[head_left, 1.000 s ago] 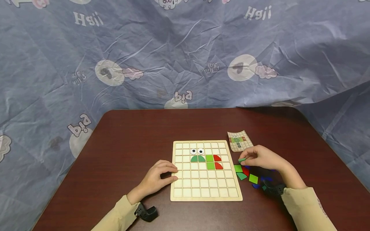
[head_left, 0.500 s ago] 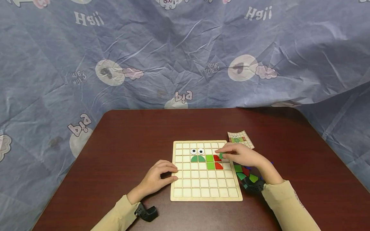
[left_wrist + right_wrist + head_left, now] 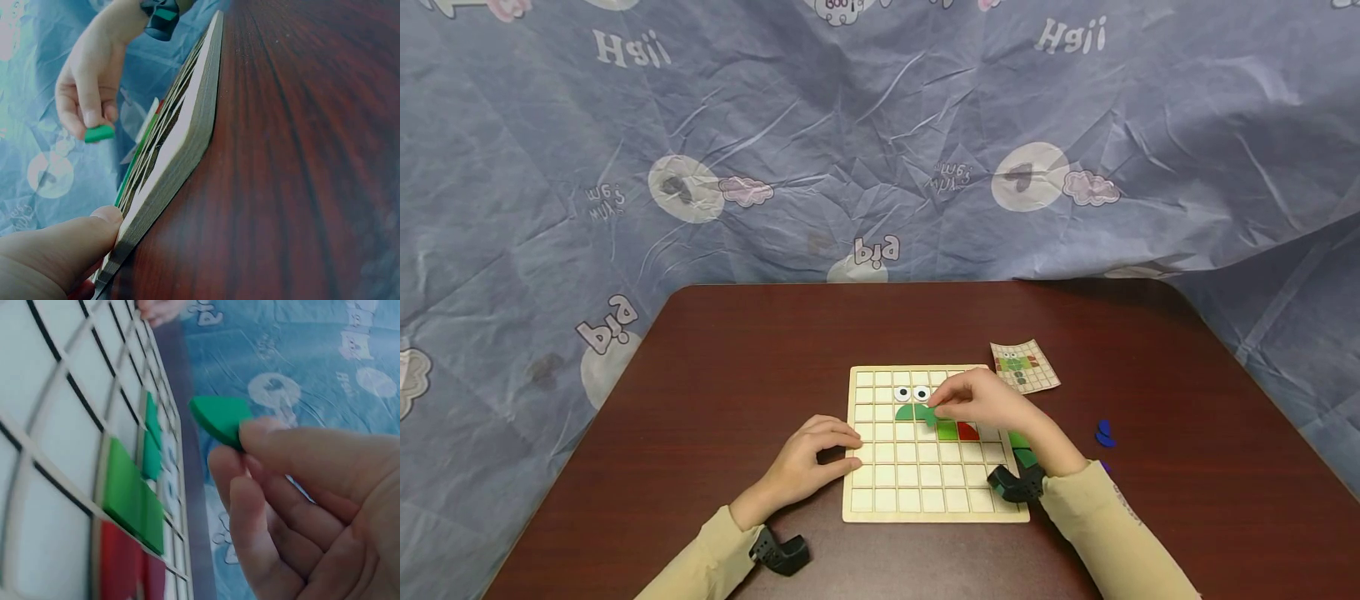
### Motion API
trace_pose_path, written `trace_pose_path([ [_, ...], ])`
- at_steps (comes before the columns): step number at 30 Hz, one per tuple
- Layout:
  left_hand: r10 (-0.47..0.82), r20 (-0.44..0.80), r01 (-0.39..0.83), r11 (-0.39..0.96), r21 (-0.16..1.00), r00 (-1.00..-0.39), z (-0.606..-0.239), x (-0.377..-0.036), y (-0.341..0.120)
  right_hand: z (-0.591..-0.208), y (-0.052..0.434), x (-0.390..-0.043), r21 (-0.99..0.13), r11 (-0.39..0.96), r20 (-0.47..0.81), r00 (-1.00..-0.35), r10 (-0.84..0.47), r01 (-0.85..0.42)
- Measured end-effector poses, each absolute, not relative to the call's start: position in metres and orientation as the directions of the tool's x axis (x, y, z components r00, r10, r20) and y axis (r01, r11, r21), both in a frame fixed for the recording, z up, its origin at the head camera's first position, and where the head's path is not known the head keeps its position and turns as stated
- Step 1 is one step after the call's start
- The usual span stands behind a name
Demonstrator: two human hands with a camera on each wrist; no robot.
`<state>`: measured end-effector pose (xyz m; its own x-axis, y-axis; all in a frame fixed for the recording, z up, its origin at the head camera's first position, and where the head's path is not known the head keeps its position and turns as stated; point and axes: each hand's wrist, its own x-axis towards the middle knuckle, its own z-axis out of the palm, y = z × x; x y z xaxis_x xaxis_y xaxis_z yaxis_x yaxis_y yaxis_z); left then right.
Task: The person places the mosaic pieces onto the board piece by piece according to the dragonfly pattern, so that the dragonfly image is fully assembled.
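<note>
A wooden grid board lies on the dark red table. On it sit two white eye pieces, dark green half rounds, green squares and a red piece. My right hand hovers over the board and pinches a small green piece between thumb and fingers, just above the grid. My left hand rests on the board's left edge, thumb pressed to its rim.
A small pattern card lies beyond the board's right corner. Loose green pieces lie by the board's right side, and blue pieces farther right. A crumpled blue printed cloth hangs behind the table.
My right hand has carried the green piece from the loose pile at the right leftward over the board, to near the half rounds. The left hand has stayed put.
</note>
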<state>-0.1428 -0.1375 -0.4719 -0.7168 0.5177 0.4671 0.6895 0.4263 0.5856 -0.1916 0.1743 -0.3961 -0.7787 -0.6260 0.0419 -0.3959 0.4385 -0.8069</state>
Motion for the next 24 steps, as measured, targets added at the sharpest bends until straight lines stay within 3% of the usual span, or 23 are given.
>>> trace_pose_path([
  [9,0.518,0.462,0.685,0.425,0.592,-0.72,-0.471,-0.143,-0.136,-0.409,0.163,-0.187,-0.766,0.541,-0.037,-0.817,-0.576,-0.347],
  [24,0.516,0.476,0.695,0.423,0.582,-0.712,-0.472,-0.143,-0.137,-0.413,0.161,-0.187,-0.688,0.627,-0.031,-0.849,-0.528,-0.365],
])
